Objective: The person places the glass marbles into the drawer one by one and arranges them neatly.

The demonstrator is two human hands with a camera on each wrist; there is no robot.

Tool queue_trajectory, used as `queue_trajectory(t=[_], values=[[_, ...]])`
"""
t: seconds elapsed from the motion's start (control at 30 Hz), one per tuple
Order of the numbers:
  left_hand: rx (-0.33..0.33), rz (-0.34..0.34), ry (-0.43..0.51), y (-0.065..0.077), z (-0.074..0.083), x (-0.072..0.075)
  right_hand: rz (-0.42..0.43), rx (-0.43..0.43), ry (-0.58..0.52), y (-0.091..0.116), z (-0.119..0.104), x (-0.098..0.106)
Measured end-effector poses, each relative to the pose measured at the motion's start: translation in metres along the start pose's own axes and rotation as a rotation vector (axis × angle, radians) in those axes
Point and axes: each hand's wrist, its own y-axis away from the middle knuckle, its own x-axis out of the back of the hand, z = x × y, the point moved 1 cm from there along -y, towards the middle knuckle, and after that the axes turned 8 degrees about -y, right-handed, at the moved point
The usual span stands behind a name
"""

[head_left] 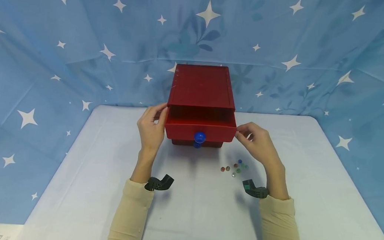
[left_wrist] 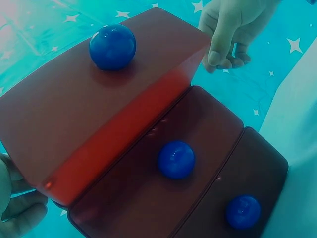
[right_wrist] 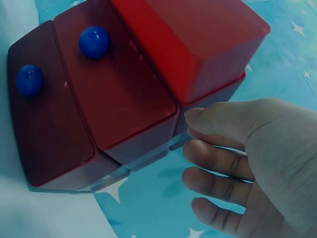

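Observation:
A red three-drawer cabinet (head_left: 201, 85) stands at the far middle of the table. Its top drawer (head_left: 181, 131) is pulled out, and the part of its inside that shows holds nothing visible. A round blue knob (head_left: 199, 137) sits on that drawer's front; the two lower drawers, pushed in, have matching knobs (left_wrist: 177, 159). My left hand (head_left: 152, 126) is at the cabinet's left side, thumb by the drawer edge, some fingers hidden. My right hand (head_left: 257, 142), loosely curled with nothing in it, is beside the right side; whether its fingertips touch cannot be told.
Several small glass beads (head_left: 238, 171) in different colours lie on the white tabletop (head_left: 192, 209), front right of the cabinet. A blue star-patterned curtain (head_left: 117, 36) hangs right behind the cabinet.

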Motion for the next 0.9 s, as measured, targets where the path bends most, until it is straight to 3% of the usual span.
queue_trajectory(t=[0.23,0.53,0.9], values=[[0.002,0.017,-0.007,-0.001,0.005,-0.004,-0.070,-0.056,0.010,0.005,0.005,-0.009],[-0.015,0.030,-0.019,-0.002,0.035,0.007,-0.197,-0.114,-0.007,0.017,0.017,-0.022],[0.008,0.026,-0.023,-0.002,0.037,0.008,-0.390,-0.197,-0.098,0.024,0.031,-0.032]])
